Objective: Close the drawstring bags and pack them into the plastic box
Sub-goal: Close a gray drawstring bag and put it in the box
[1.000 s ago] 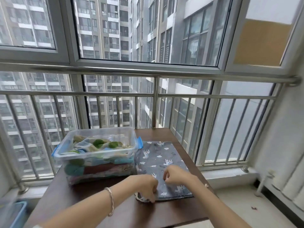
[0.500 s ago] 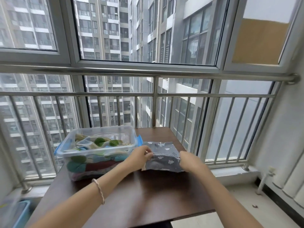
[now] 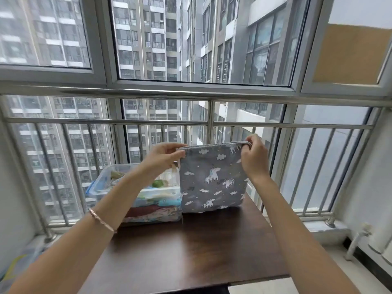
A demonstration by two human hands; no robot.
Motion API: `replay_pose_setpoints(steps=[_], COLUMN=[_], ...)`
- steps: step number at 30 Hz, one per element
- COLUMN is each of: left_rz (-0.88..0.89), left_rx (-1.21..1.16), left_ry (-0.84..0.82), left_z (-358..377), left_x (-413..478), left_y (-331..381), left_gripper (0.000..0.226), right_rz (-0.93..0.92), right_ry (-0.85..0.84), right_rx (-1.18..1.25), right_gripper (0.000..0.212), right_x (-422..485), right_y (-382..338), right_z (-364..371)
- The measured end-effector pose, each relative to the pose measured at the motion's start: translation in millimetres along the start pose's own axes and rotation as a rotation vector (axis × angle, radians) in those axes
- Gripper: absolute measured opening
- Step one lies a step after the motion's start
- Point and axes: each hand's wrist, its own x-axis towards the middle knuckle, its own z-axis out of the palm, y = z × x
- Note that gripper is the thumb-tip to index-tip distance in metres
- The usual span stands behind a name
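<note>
The left grip (image 3: pixel 163 154) and right grip (image 3: pixel 253 158) are each pinching a top corner of the drawstring bag (image 3: pixel 212 177). They are holding it upright where it was lying flat on the desk (image 3: pixel 191 251) a moment ago, probably readying it for closing.

- Only one view: a wide-angle cam worn on the person's head, looking forward and slightly down.
- It faces across the dark tabletop (image 3: pixel 191 251) straight at the railing (image 3: pixel 106 124) and the windows (image 3: pixel 106 79), with tower blocks (image 3: pixel 148 39) outside.
- It's close in: both forearms (image 3: pixel 118 196) come up from the bottom corners, and the left hand (image 3: pixel 163 158) and right hand (image 3: pixel 254 162) pinch the drawstring bag (image 3: pixel 212 179) up around mid-frame.
- Straight lines bow near the edges, so the lens is properly wide.
</note>
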Motion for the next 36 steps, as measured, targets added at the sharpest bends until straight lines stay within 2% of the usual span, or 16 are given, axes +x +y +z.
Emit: replay_pose_setpoints(steps=[3, 8, 11, 15, 18, 20, 23, 26, 29, 31, 33, 34, 36], left_rz=[0.2, 0.421, 0.472, 0.483, 0.499, 0.476, 0.408, 0.391, 0.375, 0.309, 0.201, 0.131, -0.083], left_rx=[0.229, 0.386, 0.478, 0.673, 0.779, 0.912, 1.02, 1.039, 1.088, 1.048, 0.858, 0.648, -0.03], left_ry=[0.138, 0.236, 0.28, 0.387, 0.359, 0.33, 0.28, 0.265, 0.264, 0.235, 0.196, 0.187, 0.12], left_z=[-17, -31, -37, -45, -59, -71, -83, -89, -96, -101, -106, -106, -98], left_x=[8, 19, 21, 15, 14, 16, 18, 17, 14, 11, 8, 7, 7], left_y=[2, 18, 28, 28, 15, 1, -16, -22, -22, -20, -17, -16, -16], left_gripper=[0.016, 0.016, 0.018, 0.021, 0.02, 0.022, 0.027, 0.027, 0.026, 0.027, 0.038, 0.041, 0.036], right_rz=[-0.059, -0.157, -0.215, -0.291, -0.348, -0.265, -0.091, 0.051, 0.159, 0.226, 0.328, 0.4, 0.604], right_ry=[-0.063, -0.037, -0.038, -0.147, -0.358, -0.547, -0.76, -0.839, -0.823, -0.763, -0.715, -0.7, -0.673], right_rx=[0.017, -0.005, -0.114, -0.321, -0.471, -0.396, -0.043, 0.209, 0.34, 0.433, 0.574, 0.692, 1.083], right_gripper=[0.022, 0.021, 0.019, 0.011, 0.012, 0.016, 0.024, 0.02, 0.023, 0.03, 0.031, 0.028, 0.022], right_x=[12, 37, 50, 42, 35, 33, 28, 27, 33, 37, 37, 33, 23], right_y=[-8, -31, -42, -47, -40, -29, -17, -10, 3, 17, 30, 33, 30], right_z=[11, 13, 11, 0, 0, 3, 0, -6, -10, -10, -6, -1, 11])
